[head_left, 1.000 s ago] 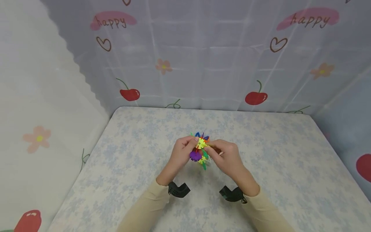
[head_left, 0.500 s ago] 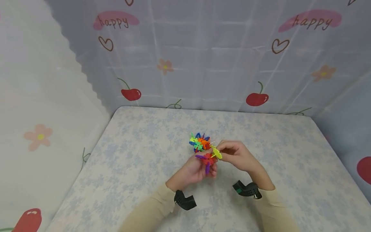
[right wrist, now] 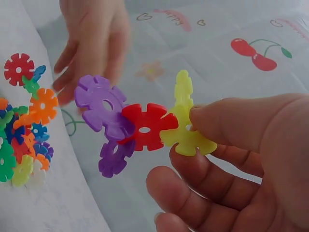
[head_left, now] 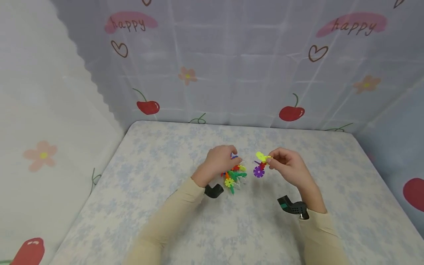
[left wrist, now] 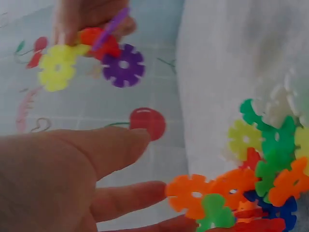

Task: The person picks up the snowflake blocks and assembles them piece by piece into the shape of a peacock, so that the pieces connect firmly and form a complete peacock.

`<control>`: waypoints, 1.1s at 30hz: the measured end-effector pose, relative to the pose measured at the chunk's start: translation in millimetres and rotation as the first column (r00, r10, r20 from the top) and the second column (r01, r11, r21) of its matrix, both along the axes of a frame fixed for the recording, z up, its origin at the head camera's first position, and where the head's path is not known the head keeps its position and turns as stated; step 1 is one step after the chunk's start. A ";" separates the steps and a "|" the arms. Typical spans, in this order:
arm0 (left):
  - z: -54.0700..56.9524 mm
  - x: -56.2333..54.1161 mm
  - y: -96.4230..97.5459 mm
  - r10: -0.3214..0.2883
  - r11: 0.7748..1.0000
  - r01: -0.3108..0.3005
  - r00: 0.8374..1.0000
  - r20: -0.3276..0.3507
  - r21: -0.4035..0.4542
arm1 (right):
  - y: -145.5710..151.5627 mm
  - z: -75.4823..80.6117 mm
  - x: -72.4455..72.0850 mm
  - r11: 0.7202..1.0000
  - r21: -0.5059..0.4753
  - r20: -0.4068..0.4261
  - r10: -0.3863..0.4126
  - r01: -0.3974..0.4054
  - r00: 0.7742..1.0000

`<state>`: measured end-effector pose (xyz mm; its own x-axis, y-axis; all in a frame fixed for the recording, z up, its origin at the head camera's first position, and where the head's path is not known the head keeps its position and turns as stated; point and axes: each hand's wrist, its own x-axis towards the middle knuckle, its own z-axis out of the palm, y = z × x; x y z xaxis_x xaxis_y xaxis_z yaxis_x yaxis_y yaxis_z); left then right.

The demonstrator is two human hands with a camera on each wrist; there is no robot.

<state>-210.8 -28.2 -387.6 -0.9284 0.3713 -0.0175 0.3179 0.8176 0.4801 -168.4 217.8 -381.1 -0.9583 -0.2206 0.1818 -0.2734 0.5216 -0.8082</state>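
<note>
My right hand pinches the yellow end of a small assembly of joined plastic snowflake discs between thumb and fingers. In the right wrist view, two yellow discs meet a red disc, and two purple discs slot in on its other side. This assembly is held up off the table, right of a pile of loose-looking snowflake discs in orange, green, blue, red, yellow and white. Over the pile's far left side, my left hand reaches with relaxed fingers, its fingertips at an orange disc in the left wrist view.
A pale blue patterned cloth covers the table. Behind it hangs a white curtain printed with cherries, hearts and flowers. Each wrist carries a black camera mount.
Both hands were together at the assembly, the left cupping it half a second ago. Now the left has let go and moved over the pile, while the right has carried the assembly rightward.
</note>
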 end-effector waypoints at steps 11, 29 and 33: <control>-12.6 -19.1 36.6 -0.007 0.860 0.042 0.998 0.070 -0.508 | -3.3 1.1 1.9 0.999 0.036 0.036 0.007 -0.008 0.999; -21.7 -17.3 23.2 -0.010 0.876 -0.023 0.998 -0.067 -0.482 | -5.2 0.3 -0.1 0.998 0.060 0.062 0.015 -0.019 0.998; -24.1 -15.5 5.2 0.023 0.950 -0.054 0.994 -0.105 -0.307 | -3.0 -1.2 -1.4 0.998 0.068 0.069 0.005 -0.010 0.998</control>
<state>-226.3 -23.0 -411.7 -0.9447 0.3262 -0.0330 0.3163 0.9333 0.1699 -169.8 214.8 -382.3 -0.9662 -0.2376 0.1000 -0.2227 0.5742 -0.7878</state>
